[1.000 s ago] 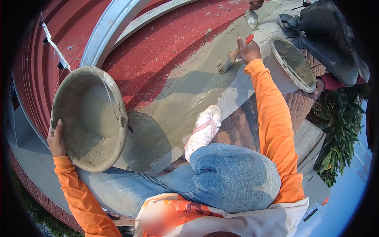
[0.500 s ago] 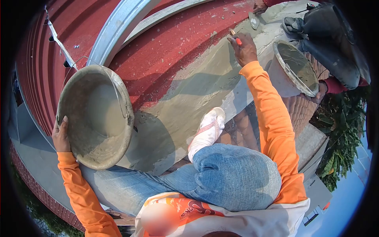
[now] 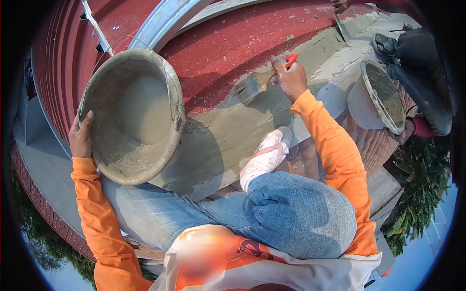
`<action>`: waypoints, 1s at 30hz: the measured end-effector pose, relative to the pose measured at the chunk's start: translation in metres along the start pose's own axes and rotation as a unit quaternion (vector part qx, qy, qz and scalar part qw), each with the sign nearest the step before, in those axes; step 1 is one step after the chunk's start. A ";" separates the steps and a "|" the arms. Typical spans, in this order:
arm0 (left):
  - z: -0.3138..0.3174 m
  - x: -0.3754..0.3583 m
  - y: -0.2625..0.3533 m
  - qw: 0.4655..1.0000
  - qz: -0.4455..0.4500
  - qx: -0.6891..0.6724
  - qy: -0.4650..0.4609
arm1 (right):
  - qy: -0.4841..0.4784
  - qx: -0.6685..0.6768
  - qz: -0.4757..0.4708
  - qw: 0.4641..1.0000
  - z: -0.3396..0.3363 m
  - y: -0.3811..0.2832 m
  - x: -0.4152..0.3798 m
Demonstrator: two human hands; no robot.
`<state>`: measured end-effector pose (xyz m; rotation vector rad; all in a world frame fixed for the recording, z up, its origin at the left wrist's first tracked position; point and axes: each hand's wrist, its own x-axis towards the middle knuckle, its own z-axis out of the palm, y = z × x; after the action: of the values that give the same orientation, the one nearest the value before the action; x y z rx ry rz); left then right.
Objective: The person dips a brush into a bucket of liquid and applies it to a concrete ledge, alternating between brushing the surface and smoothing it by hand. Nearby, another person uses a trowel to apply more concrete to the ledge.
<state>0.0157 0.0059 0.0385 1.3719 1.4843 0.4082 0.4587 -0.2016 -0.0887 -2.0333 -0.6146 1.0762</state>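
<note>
My left hand (image 3: 81, 136) grips the left rim of a cement-caked bucket (image 3: 114, 160), its thumb over the edge. Murky grey liquid (image 3: 148, 109) lies in the bottom, and the bucket tilts towards me beside my leg. In my right hand (image 3: 290, 77) is a paintbrush (image 3: 250, 89) with a wooden shank and a red-tipped handle. Its bristles point left, at or just above the border between wet grey mortar (image 3: 233, 131) and the red metal roofing (image 3: 213, 53); contact is not clear.
At upper right a co-worker's hand (image 3: 341, 5) holds a trowel (image 3: 341, 28). The co-worker's other hand (image 3: 404, 130) is at a second bucket (image 3: 361, 104) of mortar. My sandalled foot (image 3: 269, 150) rests by the mortar strip. Clay tiles (image 3: 371, 143) slope away on the right.
My right hand has drawn back left and down with the paintbrush, whose bristles now show. The co-worker's trowel has turned on edge. The whole view has shifted slightly.
</note>
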 end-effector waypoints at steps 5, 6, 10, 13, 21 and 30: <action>0.005 -0.001 0.001 1.000 0.012 -0.002 0.015 | 0.230 -0.144 -0.138 0.953 -0.039 -0.041 0.014; 0.003 0.001 -0.002 1.000 0.021 -0.004 0.017 | 0.241 -0.127 -0.226 0.935 -0.034 -0.050 0.007; 0.004 0.000 0.001 1.000 -0.007 -0.023 0.006 | -0.084 -0.280 -0.466 0.835 0.026 -0.041 -0.024; 0.005 -0.001 0.003 1.000 -0.001 -0.019 0.011 | -0.259 -0.285 -0.485 0.785 0.070 -0.035 -0.087; 0.006 -0.003 0.003 0.999 -0.021 -0.032 0.015 | -0.318 0.025 -0.348 0.882 0.089 -0.026 -0.122; 0.007 -0.004 0.004 0.999 -0.019 -0.024 0.027 | -0.140 -0.060 -0.447 0.882 0.084 -0.024 -0.107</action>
<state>0.0235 0.0009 0.0407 1.3017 1.5335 0.4572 0.3294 -0.2289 -0.0490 -1.3836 -1.6006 0.7483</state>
